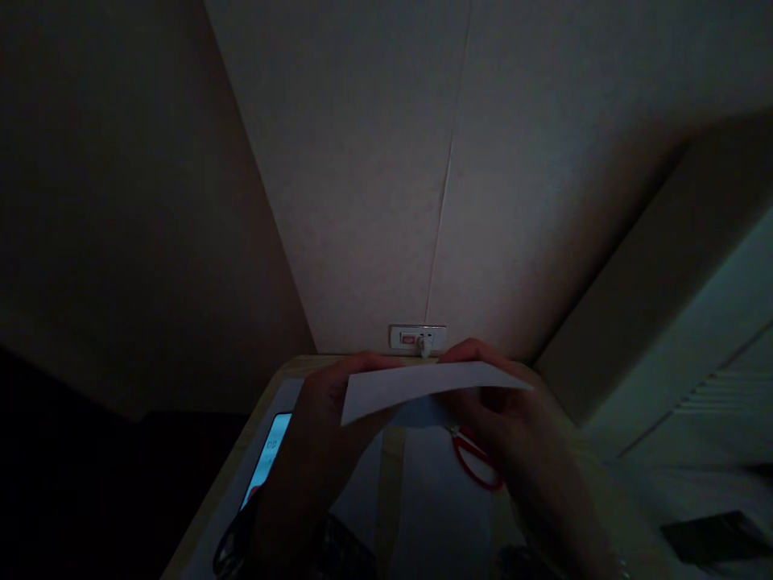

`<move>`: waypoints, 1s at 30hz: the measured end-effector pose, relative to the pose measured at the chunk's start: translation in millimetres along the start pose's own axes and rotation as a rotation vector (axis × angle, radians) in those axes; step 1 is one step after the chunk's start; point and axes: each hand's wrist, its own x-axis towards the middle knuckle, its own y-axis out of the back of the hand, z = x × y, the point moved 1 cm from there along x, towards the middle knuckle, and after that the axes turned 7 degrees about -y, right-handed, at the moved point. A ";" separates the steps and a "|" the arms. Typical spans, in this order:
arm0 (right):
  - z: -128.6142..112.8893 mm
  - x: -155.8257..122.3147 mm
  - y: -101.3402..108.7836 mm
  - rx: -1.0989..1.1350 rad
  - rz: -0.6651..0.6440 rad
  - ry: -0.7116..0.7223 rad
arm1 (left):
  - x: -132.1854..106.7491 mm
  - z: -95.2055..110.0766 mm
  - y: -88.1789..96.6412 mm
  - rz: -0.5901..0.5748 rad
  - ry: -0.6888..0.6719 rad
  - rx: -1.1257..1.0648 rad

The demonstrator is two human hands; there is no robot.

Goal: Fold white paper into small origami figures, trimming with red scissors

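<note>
Spanning both hands (326,419) (516,415) — paper (416,384)

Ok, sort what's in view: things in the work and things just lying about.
In the work:
white paper, held by left hand and right hand

Apparently just lying about:
lit phone
red-handled scissors, though possibly relevant
pale sheets

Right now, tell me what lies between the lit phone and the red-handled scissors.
In the head view, left to right: the left hand, a pale sheet, a strip of tabletop, then another sheet.
</note>
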 end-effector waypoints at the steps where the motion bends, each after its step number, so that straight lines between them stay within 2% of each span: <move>1: -0.4 0.8 -0.3 -0.004 0.016 0.045 | 0.0 0.4 0.2 -0.004 -0.004 0.011; 4: 1.0 1.6 0.4 -0.035 0.057 0.147 | -0.2 0.2 1.9 -0.019 0.005 0.041; 6: 4.3 0.1 2.4 -0.081 0.107 0.112 | 0.3 -2.4 3.7 -0.044 0.025 0.075; 9: 9.5 -4.0 6.2 -0.067 0.258 0.012 | 2.7 -9.5 6.9 -0.042 -0.011 0.124; 11: 11.6 -6.3 6.4 0.013 0.266 -0.038 | 4.8 -14.3 7.6 -0.024 -0.106 0.127; 13: 12.3 -8.0 4.1 0.116 0.219 -0.096 | 6.2 -16.5 6.8 0.039 -0.266 0.173; 16: 11.4 -10.1 -1.3 0.246 0.191 -0.179 | 5.6 -14.1 4.3 0.220 -0.530 0.464; 18: 10.3 -10.9 -4.7 0.300 0.176 -0.182 | 4.0 -11.1 2.2 0.235 -0.597 0.591; 20: 9.8 -10.8 -6.9 0.336 0.179 -0.146 | 1.7 -8.7 1.0 0.191 -0.559 0.537; 24: 11.2 -9.4 -8.8 0.374 0.243 -0.060 | -3.8 -6.0 -1.6 0.055 -0.371 0.344; 28: 10.7 -9.9 -13.5 0.414 0.252 0.011 | -6.0 -5.7 -6.1 -0.091 -0.366 0.372; 30: 8.6 -10.5 -15.9 0.394 0.212 0.042 | -4.9 -7.2 -7.2 -0.118 -0.352 0.419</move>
